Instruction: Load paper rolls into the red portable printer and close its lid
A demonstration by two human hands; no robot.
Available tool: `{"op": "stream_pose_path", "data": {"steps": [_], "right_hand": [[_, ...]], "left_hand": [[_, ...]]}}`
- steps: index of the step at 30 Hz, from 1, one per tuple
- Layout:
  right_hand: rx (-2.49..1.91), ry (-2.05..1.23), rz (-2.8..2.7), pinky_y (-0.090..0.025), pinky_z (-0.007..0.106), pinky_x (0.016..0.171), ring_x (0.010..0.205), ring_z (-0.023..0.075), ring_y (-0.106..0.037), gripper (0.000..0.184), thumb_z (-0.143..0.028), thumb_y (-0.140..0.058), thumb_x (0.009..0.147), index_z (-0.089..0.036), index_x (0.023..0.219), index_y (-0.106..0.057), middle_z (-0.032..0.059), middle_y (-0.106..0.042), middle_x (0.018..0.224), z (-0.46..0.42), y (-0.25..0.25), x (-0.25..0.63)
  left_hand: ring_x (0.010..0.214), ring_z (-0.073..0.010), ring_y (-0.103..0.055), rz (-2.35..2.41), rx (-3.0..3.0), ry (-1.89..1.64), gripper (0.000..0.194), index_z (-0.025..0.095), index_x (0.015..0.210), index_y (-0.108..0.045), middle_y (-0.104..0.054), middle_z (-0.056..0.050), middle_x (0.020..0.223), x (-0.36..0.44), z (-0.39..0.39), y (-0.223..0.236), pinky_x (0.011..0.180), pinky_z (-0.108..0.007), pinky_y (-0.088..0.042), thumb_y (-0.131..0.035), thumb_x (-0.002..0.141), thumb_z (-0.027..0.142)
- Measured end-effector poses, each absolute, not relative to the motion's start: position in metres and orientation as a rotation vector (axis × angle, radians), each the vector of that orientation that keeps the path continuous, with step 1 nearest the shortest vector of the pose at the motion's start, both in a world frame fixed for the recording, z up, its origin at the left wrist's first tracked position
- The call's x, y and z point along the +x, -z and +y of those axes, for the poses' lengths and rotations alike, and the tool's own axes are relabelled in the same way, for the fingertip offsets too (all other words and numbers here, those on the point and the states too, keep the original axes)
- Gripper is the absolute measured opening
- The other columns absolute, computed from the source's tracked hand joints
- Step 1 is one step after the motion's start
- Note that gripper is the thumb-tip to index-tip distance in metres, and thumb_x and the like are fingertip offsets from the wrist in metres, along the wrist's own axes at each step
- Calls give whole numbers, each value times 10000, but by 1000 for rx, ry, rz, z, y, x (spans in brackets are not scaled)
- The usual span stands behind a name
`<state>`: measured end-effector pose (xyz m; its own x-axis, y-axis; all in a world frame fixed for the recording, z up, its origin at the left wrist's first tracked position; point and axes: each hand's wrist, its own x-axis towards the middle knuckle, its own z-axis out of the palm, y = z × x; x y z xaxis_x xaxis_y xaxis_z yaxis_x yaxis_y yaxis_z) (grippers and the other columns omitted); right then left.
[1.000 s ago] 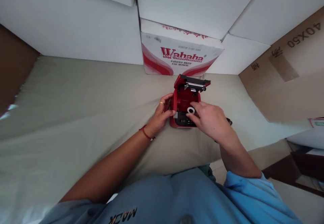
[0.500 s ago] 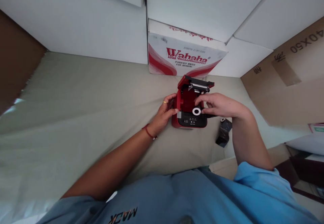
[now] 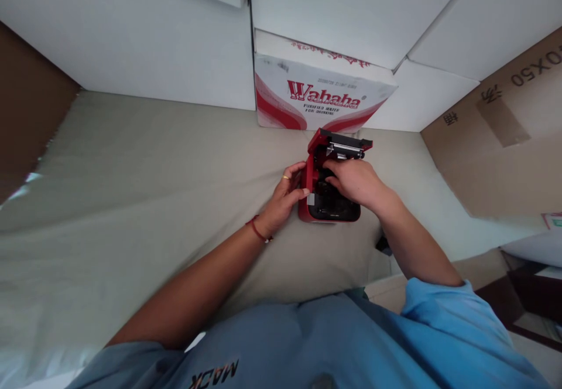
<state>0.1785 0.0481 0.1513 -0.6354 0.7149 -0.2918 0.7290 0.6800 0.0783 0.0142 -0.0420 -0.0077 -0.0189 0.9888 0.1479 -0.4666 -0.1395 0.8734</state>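
Note:
A small red and black label printer (image 3: pixel 311 213) stands on the cloth-covered surface with its lid (image 3: pixel 346 141) tilted up. My left hand (image 3: pixel 286 194) grips the printer's left wall, thumb on the top edge and fingers along the side. Inside the open compartment, my right hand (image 3: pixel 357 183) has its fingers closed on a black roll (image 3: pixel 325 174), mostly hidden by the hand. A black strip from the roll covers much of the printer's front panel. Beside my right forearm lies a dark, crumpled piece (image 3: pixel 383 245), partly covered by the arm.
A white and red water carton (image 3: pixel 325 96) stands just behind the printer. White boxes (image 3: pixel 175 37) line the back, and a brown cardboard box (image 3: pixel 496 154) stands at the right. Greenish cloth (image 3: pixel 175 166) spreads to the left. Another brown box (image 3: pixel 26 108) is at the left edge.
My right hand has moved left and into the printer with the roll, whose white-ringed end no longer shows. The black strip now lies over the front panel. My left hand stays put.

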Motion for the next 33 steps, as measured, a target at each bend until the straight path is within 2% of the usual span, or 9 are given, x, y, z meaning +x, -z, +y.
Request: {"op": "stream_pose_path", "data": {"steps": [5,11,14,16,18,22,26,30,33], "right_hand": [[1201,52,2579,-580,429,836,1118,359,-790,357,-316,-628,1078,-236,1408,-737,152,-836,1277,47,-145,175],[1260,175,2677,-607,465,943,1230,357,-769,362,-275,-622,1080,-236,1414,-757,134,-781,1446,42,-144,182],[1245,475,2840,-610,437,980,1140,305,-800,324,-297,-650,1067,-218,1344,-798,118,-839,1307,31,-157,202],[1343,754,2981,-623,410,977,1061,270,-817,275,-384,-640,1083,-235,1187,-846,78,-873,1164,26,-166,220],[1638,871,3113,-633,409,978,1059,265,-816,343,-488,-603,1102,-250,1110,-849,69,-877,1112,28,-170,237],[2162,705,3178,-658,454,922,1146,300,-784,565,-661,-537,1091,-259,1437,-733,148,-801,1383,53,-154,252],[1870,771,3249,-597,482,1106,1387,302,-686,720,-739,-461,1093,-259,1611,-598,168,-690,1563,69,-137,244],[1710,802,3279,-565,470,1154,1266,272,-746,640,-717,-406,1122,-273,1353,-805,113,-807,1328,55,-139,235],[1661,818,3302,-569,474,1156,1255,266,-754,581,-660,-433,1135,-271,1287,-837,107,-825,1300,37,-144,237]], "left_hand": [[1590,-308,-500,770,1002,-1507,654,325,1515,-508,-520,-82,1693,14,-41,12,1350,-563,-376,-755,918,423],[1571,-324,-505,901,1107,-1551,619,329,1525,-508,-504,-105,1665,15,-48,8,1320,-587,-417,-714,966,497],[1613,-332,-425,1166,1411,-1712,506,324,1502,-559,-468,-116,1659,14,-62,-6,1333,-604,-385,-634,1035,507],[1578,-337,-460,1246,1716,-1790,484,334,1522,-573,-541,-110,1576,15,-72,-15,1348,-637,-347,-591,1058,469],[1520,-346,-516,1247,1963,-1776,514,347,1550,-582,-601,-105,1505,17,-79,-21,1308,-630,-401,-592,1044,435],[1371,-323,-629,1250,2204,-1677,544,408,1486,-658,-720,-63,1302,26,-83,-19,1264,-610,-447,-706,952,313],[1335,-303,-658,1226,2348,-1659,540,437,1397,-713,-753,-39,1213,29,-84,-11,1284,-619,-440,-756,893,248],[1339,-309,-666,1262,2398,-1556,543,449,1378,-722,-757,-33,1217,27,-88,-7,1316,-659,-415,-758,874,250],[1331,-310,-669,1279,2417,-1542,543,457,1371,-727,-757,-29,1205,28,-91,-6,1327,-662,-402,-762,869,253]]}}
